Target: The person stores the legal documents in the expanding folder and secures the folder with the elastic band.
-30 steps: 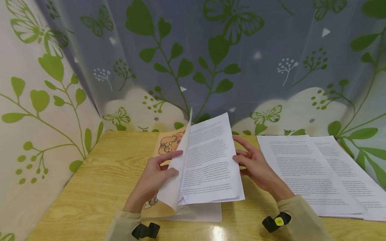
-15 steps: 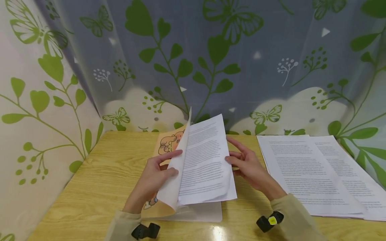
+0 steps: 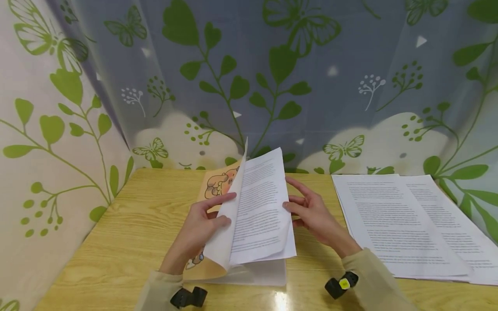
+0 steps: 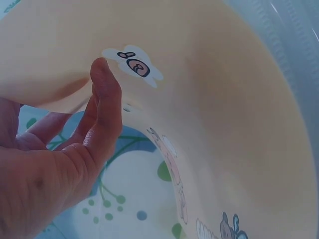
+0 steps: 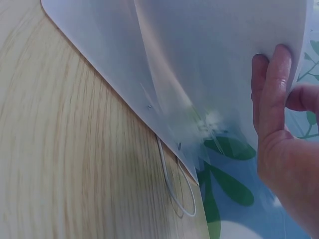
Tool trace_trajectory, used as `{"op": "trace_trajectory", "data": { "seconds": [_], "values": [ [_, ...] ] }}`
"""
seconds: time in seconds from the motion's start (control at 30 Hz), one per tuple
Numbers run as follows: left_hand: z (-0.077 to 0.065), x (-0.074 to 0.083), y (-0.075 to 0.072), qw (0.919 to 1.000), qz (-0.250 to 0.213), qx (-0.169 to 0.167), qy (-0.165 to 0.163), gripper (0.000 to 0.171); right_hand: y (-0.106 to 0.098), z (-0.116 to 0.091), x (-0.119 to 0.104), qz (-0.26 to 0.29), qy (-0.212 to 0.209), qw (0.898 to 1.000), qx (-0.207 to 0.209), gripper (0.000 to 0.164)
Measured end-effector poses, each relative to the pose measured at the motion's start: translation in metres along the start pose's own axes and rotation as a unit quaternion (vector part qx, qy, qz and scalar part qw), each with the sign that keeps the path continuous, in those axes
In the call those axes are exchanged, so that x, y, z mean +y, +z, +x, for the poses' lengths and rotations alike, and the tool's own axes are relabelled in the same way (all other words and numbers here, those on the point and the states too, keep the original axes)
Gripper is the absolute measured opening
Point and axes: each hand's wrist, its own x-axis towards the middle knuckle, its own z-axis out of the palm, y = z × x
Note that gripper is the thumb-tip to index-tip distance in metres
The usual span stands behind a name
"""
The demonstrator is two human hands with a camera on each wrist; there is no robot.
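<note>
Head view: the left hand (image 3: 204,221) grips a curved peach cartoon-printed cover (image 3: 215,186) between its fingers. Right of it, the right hand (image 3: 316,215) pinches white text-printed paper sheets (image 3: 260,207).

Dense lines of small dark print fill the white pages (image 3: 256,207) at center and the loose sheets (image 3: 397,224) lying at right in the head view, but no word can be made out. A yellow label (image 3: 344,284) on the right black wrist device (image 3: 333,288) bears marks too small to read.
</note>
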Motion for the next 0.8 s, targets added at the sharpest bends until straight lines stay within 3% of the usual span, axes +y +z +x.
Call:
{"op": "trace_trajectory", "data": {
  "seconds": [0.8],
  "values": [
    [0.001,0.000,0.000,1.0000,-0.001,0.000,-0.004,0.059,0.020,0.010,0.005,-0.012,0.000,1.000,0.005,0.073]
  ]
}}
